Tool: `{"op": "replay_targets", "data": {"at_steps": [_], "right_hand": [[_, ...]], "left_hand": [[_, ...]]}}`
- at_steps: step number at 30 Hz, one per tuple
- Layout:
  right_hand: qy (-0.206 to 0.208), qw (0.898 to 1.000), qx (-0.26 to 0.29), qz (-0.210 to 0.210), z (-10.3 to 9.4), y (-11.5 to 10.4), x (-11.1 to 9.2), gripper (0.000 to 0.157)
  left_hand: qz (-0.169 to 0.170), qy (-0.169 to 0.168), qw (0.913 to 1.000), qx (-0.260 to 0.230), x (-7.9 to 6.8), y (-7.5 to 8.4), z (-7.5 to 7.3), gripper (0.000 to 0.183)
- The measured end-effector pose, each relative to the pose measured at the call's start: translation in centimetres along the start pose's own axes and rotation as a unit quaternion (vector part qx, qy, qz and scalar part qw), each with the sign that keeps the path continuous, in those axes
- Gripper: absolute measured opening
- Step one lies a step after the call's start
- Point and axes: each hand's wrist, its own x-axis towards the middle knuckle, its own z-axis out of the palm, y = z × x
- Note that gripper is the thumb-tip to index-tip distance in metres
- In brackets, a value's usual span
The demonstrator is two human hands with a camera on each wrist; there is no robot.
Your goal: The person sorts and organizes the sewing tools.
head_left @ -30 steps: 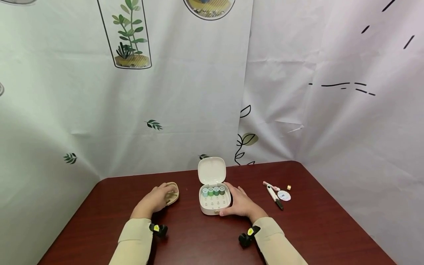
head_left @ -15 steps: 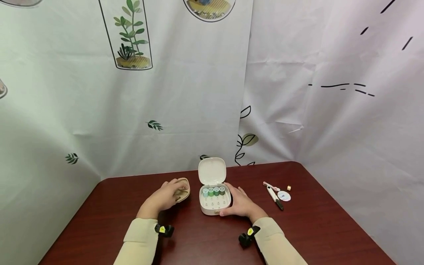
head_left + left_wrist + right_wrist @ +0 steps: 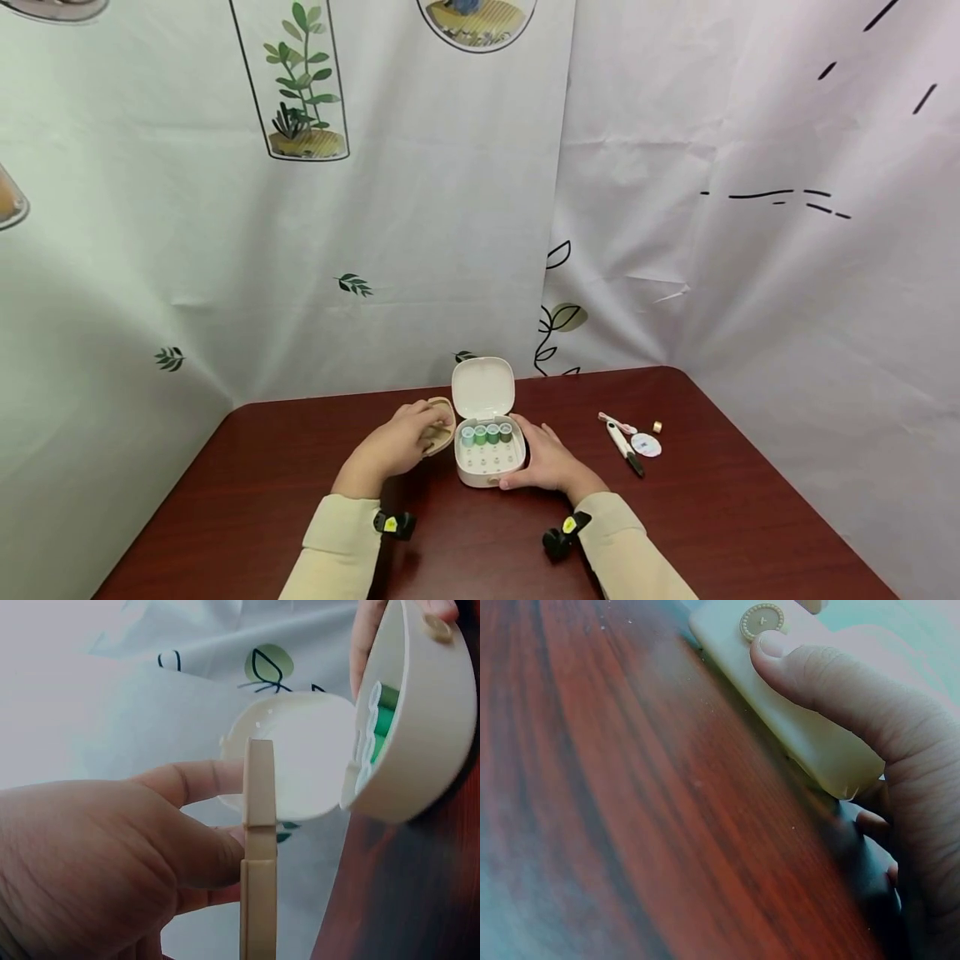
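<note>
Left hand (image 3: 397,440) is pinching a rounded beige plastic tray (image 3: 259,844), near-level; right hand (image 3: 549,460) is gripping a rounded cream box (image 3: 429,731), facing up.

No words or numbers can be read; the yellow tags (image 3: 391,524) on the black wrist cameras (image 3: 406,527) and the white disc (image 3: 646,445), faintly marked, are too small to make out

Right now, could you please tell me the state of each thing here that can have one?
White box: open, gripped by the right hand.
Lid: standing up behind the box.
Four spools: upright in the box's back row.
Front pegs: bare.
Beige piece: pinched by the left hand.
White-and-black tool: lying on the table.
White disc: lying flat.
Pink-and-white piece: lying by the tool.
Small gold piece: on the table.
</note>
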Motion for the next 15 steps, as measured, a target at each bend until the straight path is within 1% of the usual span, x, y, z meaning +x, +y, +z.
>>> {"op": "replay_targets", "data": {"at_steps": [4,7,12,15], "right_hand": [[-0.001,1.0,-0.002,0.003,0.0,0.1,-0.1,0.116],[-0.002,1.0,-0.007,0.004,0.1,0.3,-0.1,0.116],[-0.001,1.0,-0.01,0.001,0.2,0.4,0.0,0.116],[-0.002,1.0,-0.01,-0.001,0.2,0.4,0.0,0.116]], "left_hand": [[-0.008,-0.01,0.9999,-0.008,0.6,1.2,0.1,0.038],[-0.007,-0.017,0.9997,-0.014,1.0,2.0,0.5,0.037],[0.004,-0.017,0.9999,-0.002,1.7,3.1,1.3,0.035],[-0.001,-0.02,0.9998,0.008,2.1,3.8,1.7,0.036]]}}
